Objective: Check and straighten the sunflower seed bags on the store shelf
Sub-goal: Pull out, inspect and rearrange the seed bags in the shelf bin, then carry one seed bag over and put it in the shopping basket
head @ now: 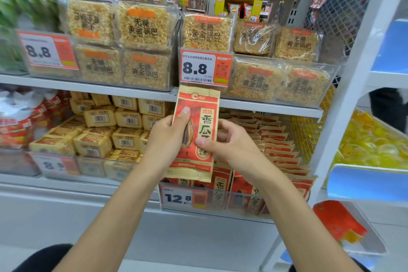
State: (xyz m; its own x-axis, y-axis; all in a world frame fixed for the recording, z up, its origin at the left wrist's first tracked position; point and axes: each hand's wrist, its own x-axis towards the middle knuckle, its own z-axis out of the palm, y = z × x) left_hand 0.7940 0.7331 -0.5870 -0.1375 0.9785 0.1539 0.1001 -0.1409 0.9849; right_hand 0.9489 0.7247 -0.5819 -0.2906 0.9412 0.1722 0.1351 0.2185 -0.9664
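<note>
Before the shelf edge, one sunflower seed bag point(199, 117) is held upright, its top hiding the rail just under an 8.8 price tag point(206, 68); left hand point(170, 134) clamps its left side, thumb in front, right hand point(229, 141) pinches its right edge. Behind, stacked seed bags point(278, 137) fill one clear bin point(242, 202); above, nine rice-crust packs point(143, 26) face out

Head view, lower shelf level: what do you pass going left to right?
Red-and-white bags → yellow wrapped blocks → left hand → held sunflower seed bag → right hand → shelved sunflower seed bags → yellow packs.
</note>
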